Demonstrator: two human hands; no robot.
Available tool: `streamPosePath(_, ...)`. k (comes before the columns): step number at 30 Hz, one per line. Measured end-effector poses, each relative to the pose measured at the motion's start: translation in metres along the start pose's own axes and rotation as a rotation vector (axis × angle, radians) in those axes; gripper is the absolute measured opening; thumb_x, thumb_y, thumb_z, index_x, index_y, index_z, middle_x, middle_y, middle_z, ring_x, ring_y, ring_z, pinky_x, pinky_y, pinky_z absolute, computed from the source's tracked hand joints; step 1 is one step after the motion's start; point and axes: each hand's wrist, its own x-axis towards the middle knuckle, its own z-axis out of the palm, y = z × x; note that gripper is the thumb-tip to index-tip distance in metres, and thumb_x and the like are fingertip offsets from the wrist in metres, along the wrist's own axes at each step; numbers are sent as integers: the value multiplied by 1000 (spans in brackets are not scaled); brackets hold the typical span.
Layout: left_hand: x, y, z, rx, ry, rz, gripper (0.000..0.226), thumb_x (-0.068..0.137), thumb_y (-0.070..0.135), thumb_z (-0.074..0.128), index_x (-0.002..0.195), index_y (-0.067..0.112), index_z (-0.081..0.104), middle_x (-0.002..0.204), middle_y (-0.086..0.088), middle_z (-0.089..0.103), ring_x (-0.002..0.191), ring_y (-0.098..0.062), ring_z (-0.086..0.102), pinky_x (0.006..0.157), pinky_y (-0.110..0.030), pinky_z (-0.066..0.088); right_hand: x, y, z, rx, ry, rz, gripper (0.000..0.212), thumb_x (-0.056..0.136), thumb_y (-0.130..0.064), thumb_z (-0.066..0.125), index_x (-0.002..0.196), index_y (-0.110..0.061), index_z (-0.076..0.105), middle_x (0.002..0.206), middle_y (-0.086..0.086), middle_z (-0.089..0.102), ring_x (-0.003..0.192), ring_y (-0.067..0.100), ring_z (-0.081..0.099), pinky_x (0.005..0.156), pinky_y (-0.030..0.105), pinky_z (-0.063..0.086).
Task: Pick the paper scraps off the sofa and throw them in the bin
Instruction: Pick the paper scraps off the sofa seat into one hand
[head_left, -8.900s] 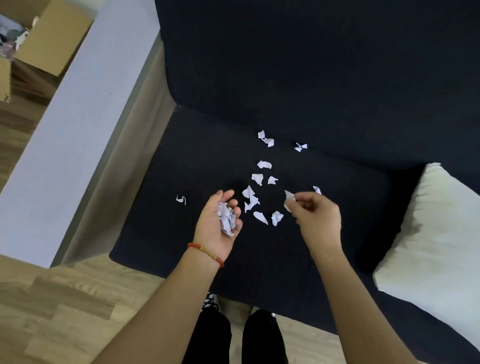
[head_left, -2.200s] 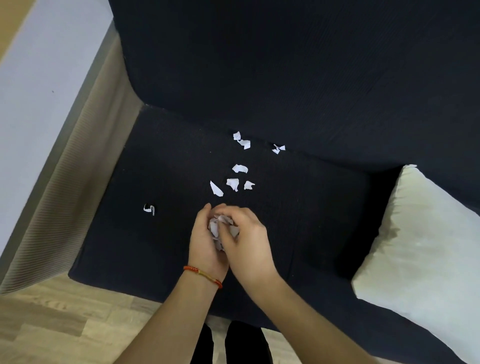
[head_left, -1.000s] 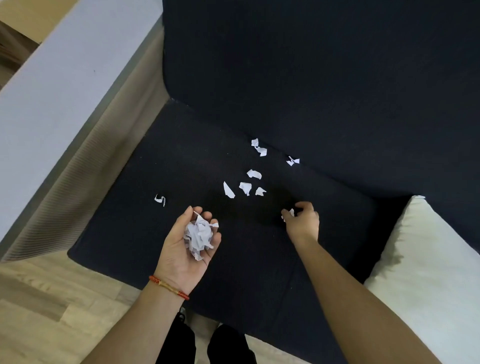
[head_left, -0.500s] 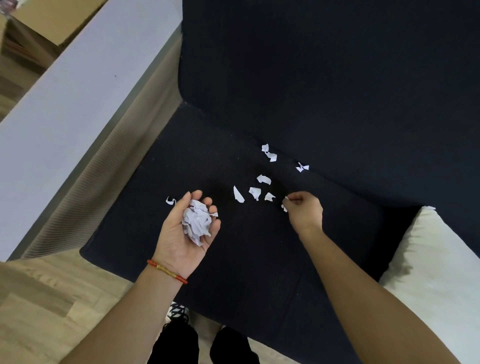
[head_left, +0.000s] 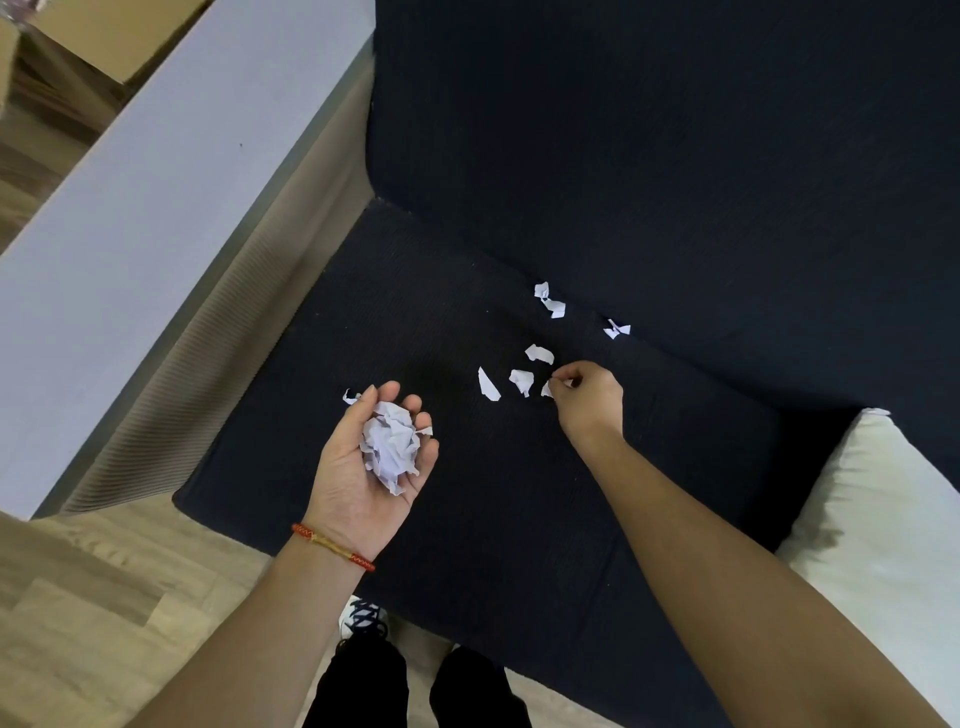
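From my remote seat, the head camera looks down on the dark sofa seat (head_left: 467, 519), my landmark here. No bin appears in this view. The cream cushion (head_left: 883, 530) at the seat's right end is cut off by the frame edge, and the cardboard box (head_left: 98, 36) beyond the grey armrest (head_left: 156, 182) left of the seat shows only a corner. One small scrap (head_left: 351, 397) near the seat's left side is half hidden behind the fingertips of my left hand (head_left: 374, 467).

That left hand hovers palm up over the seat's front left, fingers loosely curled round a crumpled wad of paper scraps (head_left: 390, 447); a red and yellow string bracelet (head_left: 332, 546) circles the wrist. My right hand (head_left: 587, 400) reaches to the middle of the seat, thumb and forefinger pinched on a small white scrap (head_left: 546, 389) at the fabric; whether that scrap is lifted or lying on the seat I cannot tell, and the other fingers are tucked out of sight.

Loose scraps lie on the seat just left of the right hand: a pointed sliver (head_left: 488, 384), a torn piece (head_left: 521, 381), and a curled piece (head_left: 539, 354) behind them. Nearer the backrest sit a twisted pair (head_left: 550, 300) and a tiny scrap (head_left: 616, 329) in the crease where seat meets back.

A shoe (head_left: 363, 618) and black trouser legs (head_left: 415, 686) show on the wooden floor (head_left: 78, 623) in front of the seat.
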Motion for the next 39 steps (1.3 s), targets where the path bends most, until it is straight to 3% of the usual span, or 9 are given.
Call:
streamPosePath(6,1,5,-4,-4,15,9,32,102,38,59,86,22,82,92,0,75,73,-12,73,61,-28,64,-3,7,11,-92,3,-37,15,95,-12,68,110,-13,70,114,8,63,93,25,68,68,40,63)
streamPosePath(8,0,6,-4,-6,13,7,32,103,36,59,86,21,81,91,-1,74,73,-13,73,61,-28,63,-4,10,13,-110,-6,-40,20,96,-11,67,116,-13,68,117,9,60,96,25,66,68,39,62)
streamPosePath(14,-3,5,-7,-7,29,-4,32,104,36,58,87,20,81,92,-2,74,71,-13,73,58,-28,62,-10,14,13,-76,-71,-31,31,102,-10,59,132,-14,59,91,-4,61,90,24,70,73,42,63)
streamPosePath(19,-3,5,-4,-36,31,-7,34,104,35,58,85,18,81,89,-4,73,69,-13,72,58,-27,62,-15,11,10,87,33,-22,26,103,-12,57,128,-15,63,91,1,69,86,20,71,65,29,58)
streamPosePath(24,-2,1,2,-57,26,-1,33,102,34,60,83,18,81,88,-2,72,68,-11,71,59,-24,63,-13,0,16,73,-42,-80,25,102,-12,55,124,-19,65,97,1,67,74,9,61,56,15,48)
streamPosePath(27,-3,-1,2,-57,25,-3,31,99,34,62,80,18,82,86,-2,73,68,-11,72,60,-25,63,-10,-8,25,70,-66,-91,25,101,-14,60,125,-16,66,106,3,67,86,16,67,70,32,62)
streamPosePath(30,-5,2,-2,-60,24,-4,31,99,34,62,81,18,82,86,-3,73,69,-12,73,61,-26,64,-12,-13,30,73,-71,-68,26,100,-18,65,126,-13,67,111,3,64,96,24,70,77,48,65)
streamPosePath(33,-7,7,-7,-65,30,-1,33,102,35,61,82,18,82,86,-2,73,71,-11,73,63,-26,64,-16,-13,34,46,-69,-65,23,97,-27,72,117,-16,69,116,4,60,97,24,68,75,49,66)
streamPosePath(39,-9,14,-13,-68,36,9,31,102,35,61,86,17,81,85,0,75,73,-11,74,64,-26,64,-20,-9,39,-48,-43,-65,22,99,-22,69,120,-14,65,118,4,50,96,23,65,75,46,65)
